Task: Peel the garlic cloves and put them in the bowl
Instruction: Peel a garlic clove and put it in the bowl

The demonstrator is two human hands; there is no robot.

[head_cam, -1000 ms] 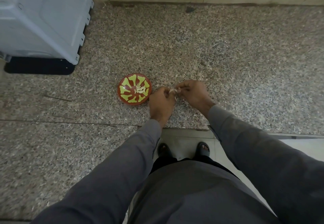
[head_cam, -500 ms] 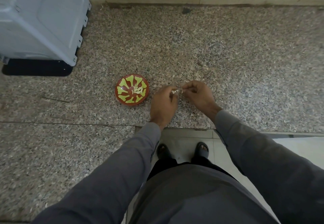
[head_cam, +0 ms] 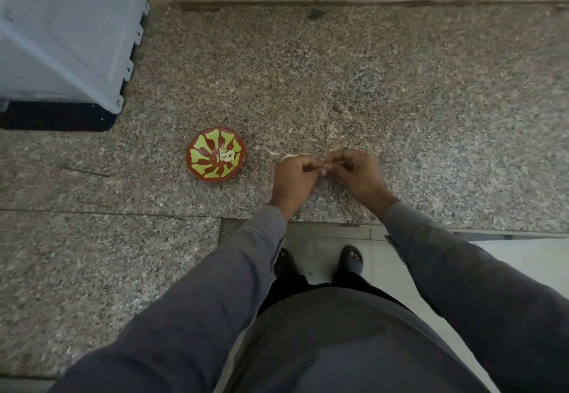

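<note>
Where the two hands meet above the speckled granite counter (head_cam: 400,100), a small pale garlic clove (head_cam: 324,166) is pinched between their fingertips, largely hidden by them. The left hand (head_cam: 294,178) and right hand (head_cam: 358,172) both have fingers curled in around it. Just left of the hands sits the red bowl (head_cam: 215,155) with yellow-green pattern, holding a few pale peeled cloves (head_cam: 227,156). A grey appliance (head_cam: 61,32) stands far left.
</note>
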